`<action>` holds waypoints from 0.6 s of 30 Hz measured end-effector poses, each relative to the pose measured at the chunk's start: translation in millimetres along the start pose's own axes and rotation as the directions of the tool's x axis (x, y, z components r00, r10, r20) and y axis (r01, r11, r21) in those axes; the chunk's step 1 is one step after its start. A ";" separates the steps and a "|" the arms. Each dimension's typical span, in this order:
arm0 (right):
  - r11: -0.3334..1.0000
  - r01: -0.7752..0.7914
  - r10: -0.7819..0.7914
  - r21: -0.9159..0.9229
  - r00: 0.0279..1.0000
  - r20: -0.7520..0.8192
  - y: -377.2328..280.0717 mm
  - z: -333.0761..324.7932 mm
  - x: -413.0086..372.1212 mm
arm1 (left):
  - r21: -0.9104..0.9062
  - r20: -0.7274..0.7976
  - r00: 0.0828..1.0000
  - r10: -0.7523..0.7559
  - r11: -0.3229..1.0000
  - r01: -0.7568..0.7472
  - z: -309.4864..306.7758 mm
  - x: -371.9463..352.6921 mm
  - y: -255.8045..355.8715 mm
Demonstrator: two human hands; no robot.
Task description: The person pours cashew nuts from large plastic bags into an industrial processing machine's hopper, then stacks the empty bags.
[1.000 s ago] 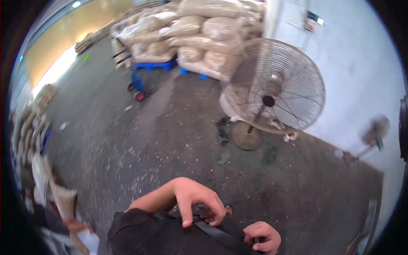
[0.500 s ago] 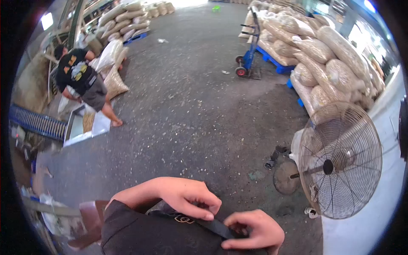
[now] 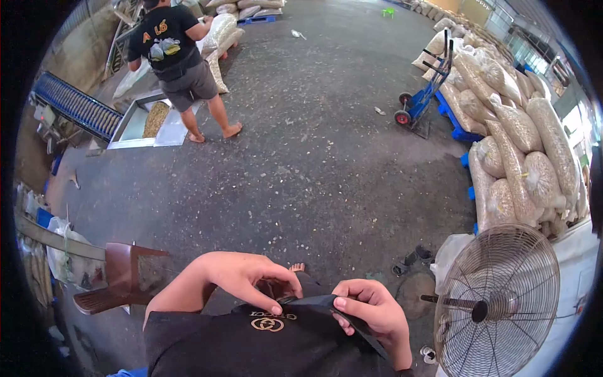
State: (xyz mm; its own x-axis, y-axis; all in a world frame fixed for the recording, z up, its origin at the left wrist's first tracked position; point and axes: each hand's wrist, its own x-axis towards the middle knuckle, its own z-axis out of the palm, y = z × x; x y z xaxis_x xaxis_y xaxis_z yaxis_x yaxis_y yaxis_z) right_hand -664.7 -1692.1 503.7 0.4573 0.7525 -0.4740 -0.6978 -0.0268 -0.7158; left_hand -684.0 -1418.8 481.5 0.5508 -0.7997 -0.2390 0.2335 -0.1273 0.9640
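Observation:
A dark flat band (image 3: 319, 301) runs along the edge of the black shirt (image 3: 232, 342) in front of my body. My left hand (image 3: 245, 276) is closed at the band's left end, its thumb on the cloth and its fingers curled behind. Farther right, my right hand (image 3: 377, 311) pinches the band between thumb and fingers. A gold emblem and lettering show on the shirt below my left thumb. What the band is fixed to cannot be made out.
A round metal fan (image 3: 496, 301) stands close on the right. Filled sacks (image 3: 521, 157) and a blue hand truck (image 3: 424, 100) lie beyond. At left are a brown plastic chair (image 3: 122, 276), a conveyor (image 3: 78, 103), a metal tray (image 3: 129, 125) and a standing co-worker (image 3: 182, 69).
The view has shifted, bringing the chair into fuller sight. My right hand has turned and tightened its pinch on the band. The co-worker has straightened from bending beside the tray.

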 end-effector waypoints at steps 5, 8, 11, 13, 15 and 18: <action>0.999 -0.037 0.037 0.002 0.999 0.027 -23.7 -9.7 26.4 | 0.173 0.066 0.995 -0.069 0.983 0.056 -38.8 0.8 -14.3; 0.999 -0.047 0.046 0.018 0.998 0.049 -32.4 -14.9 43.0 | 0.161 0.068 0.997 0.023 0.986 -0.034 -45.5 1.7 -17.0; 0.997 -0.068 0.070 -0.025 0.992 0.102 -40.3 -22.4 51.4 | 0.144 -0.009 0.996 0.087 0.986 -0.085 -44.6 3.2 -24.8; 0.988 -0.151 0.152 -0.016 0.978 0.144 -42.0 -31.5 58.2 | 0.045 -0.038 0.999 0.000 0.999 0.002 -42.0 3.3 -29.9; 0.951 -0.308 0.299 -0.013 0.914 0.275 -41.7 -42.8 72.2 | 0.009 -0.122 0.992 0.031 0.999 -0.030 -35.2 0.5 -43.9; 0.937 -0.257 0.326 -0.237 0.887 0.327 -57.8 -34.5 79.0 | -0.044 -0.285 0.951 0.119 0.990 -0.137 -17.4 1.1 -56.4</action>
State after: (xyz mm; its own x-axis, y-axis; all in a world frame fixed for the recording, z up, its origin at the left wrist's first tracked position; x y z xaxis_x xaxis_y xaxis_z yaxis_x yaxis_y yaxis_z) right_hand -569.2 -1653.7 490.0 -0.0020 0.8739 -0.4861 -0.6404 -0.3745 -0.6706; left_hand -682.6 -1402.2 424.8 0.7800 -0.6087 -0.1455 0.1905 0.0095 0.9816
